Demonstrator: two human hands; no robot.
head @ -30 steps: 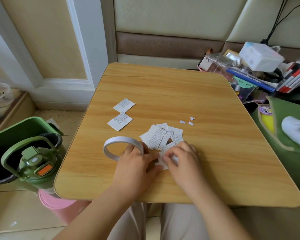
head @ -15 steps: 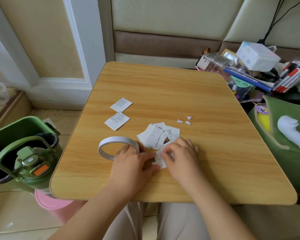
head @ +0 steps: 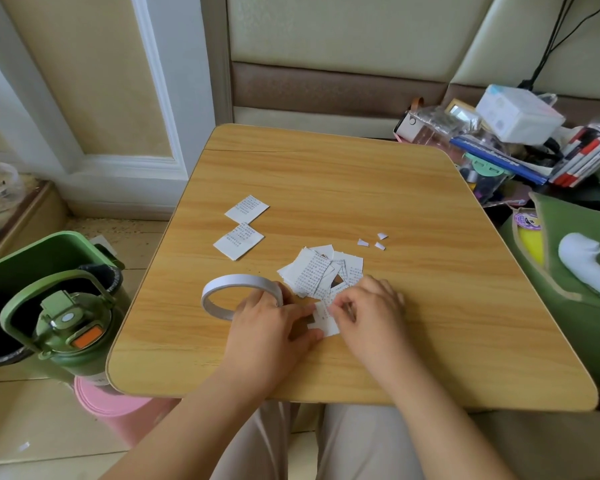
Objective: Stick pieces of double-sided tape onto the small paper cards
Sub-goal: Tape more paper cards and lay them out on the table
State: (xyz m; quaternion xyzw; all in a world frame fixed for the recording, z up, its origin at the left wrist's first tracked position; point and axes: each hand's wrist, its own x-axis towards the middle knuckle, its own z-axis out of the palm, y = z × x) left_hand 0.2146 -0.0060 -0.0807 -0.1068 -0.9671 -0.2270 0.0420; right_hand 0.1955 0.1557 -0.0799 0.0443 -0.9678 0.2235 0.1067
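Surface: a wooden surface [head: 343, 174] with rounded corners, seen from above by the head camera.
Left hand: the left hand [head: 269, 318] lay palm down near the front edge, its grip closed over the near side of the tape roll, its thumb touching the card.
Right hand: the right hand [head: 371, 306] rested just beside the left, its fingertips [head: 338, 308] pinched shut on the right edge of the card; whether a tape piece lay under them could not be told.
Card: 1 small white card [head: 324, 318] lay flat on the surface between the 2 hands.
Tape roll: a white roll of double-sided tape [head: 239, 289] lay on the surface left of the card, partly under the left hand.
Card pile: a loose overlapping pile of printed cards [head: 317, 270] sat just beyond the hands.
Separate cards: 2 printed cards [head: 243, 226] lay corner to corner, well apart from the pile, toward the left.
Scraps: 3 tiny white scraps [head: 373, 241] lay right of the pile.
Beside the surface: a green bottle [head: 71, 327] stood at the left.
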